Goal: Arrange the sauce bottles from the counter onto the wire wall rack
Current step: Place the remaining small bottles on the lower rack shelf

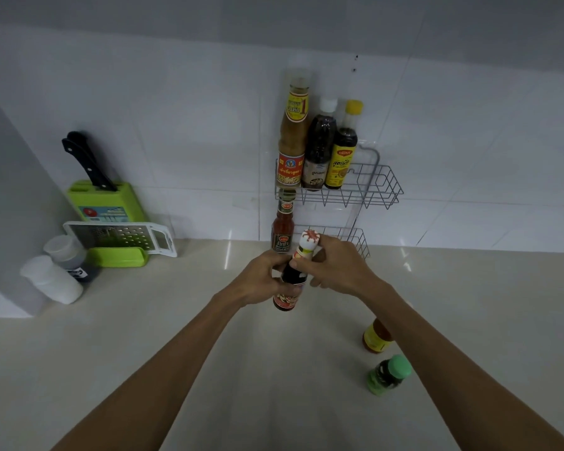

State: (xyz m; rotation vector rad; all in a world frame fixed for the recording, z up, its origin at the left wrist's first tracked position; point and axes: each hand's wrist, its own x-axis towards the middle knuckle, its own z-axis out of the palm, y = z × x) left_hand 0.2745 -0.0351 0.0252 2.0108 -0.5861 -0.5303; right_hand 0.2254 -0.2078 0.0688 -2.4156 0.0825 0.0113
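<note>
Risk: just beyond the hands, the red sauce bottle (283,230) already stands in the lower basket (355,237), so the incoming dark bottle (292,278) could knock it or catch the wire rim. Left hand (261,278) wraps its body; right hand (336,266) pinches its neck, held above the counter (176,320). 2 more bottles (376,336) wait beneath the right forearm.

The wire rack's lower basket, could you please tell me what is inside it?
One red sauce bottle stands at the left end of the lower basket. The hands and the held dark bottle cover the rest of it.
</note>
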